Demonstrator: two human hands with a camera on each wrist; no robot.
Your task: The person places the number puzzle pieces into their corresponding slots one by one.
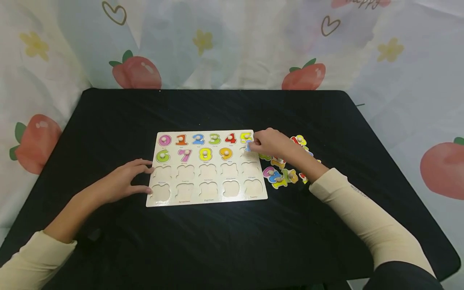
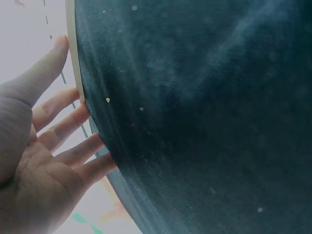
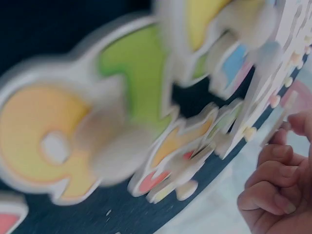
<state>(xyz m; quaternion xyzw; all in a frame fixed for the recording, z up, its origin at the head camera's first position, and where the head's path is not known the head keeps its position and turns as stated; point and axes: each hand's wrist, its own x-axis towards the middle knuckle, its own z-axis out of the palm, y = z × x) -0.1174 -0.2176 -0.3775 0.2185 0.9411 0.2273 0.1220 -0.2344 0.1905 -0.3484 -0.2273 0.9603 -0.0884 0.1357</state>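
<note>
A pale wooden number board (image 1: pixel 218 171) lies on the black table, with coloured 0 to 9 pieces seated in its top two rows and hollow recesses below. My left hand (image 1: pixel 125 182) touches the board's left edge with thumb and fingers spread; in the left wrist view that hand (image 2: pixel 53 146) meets the edge with its fingertips. At the upper right of the board, my right hand (image 1: pixel 272 143) pinches a blue number piece (image 1: pixel 248 146) just below the yellow 5 (image 1: pixel 246 137). In the right wrist view, the other fingers of this hand (image 3: pixel 278 180) are curled in.
Several loose number pieces (image 1: pixel 279 179) are heaped right of the board, partly under my right forearm. A green-and-orange piece (image 3: pixel 144 78) with a knob looms large in the right wrist view. A printed curtain (image 1: pixel 232 48) hangs behind the black table (image 1: pixel 217 249).
</note>
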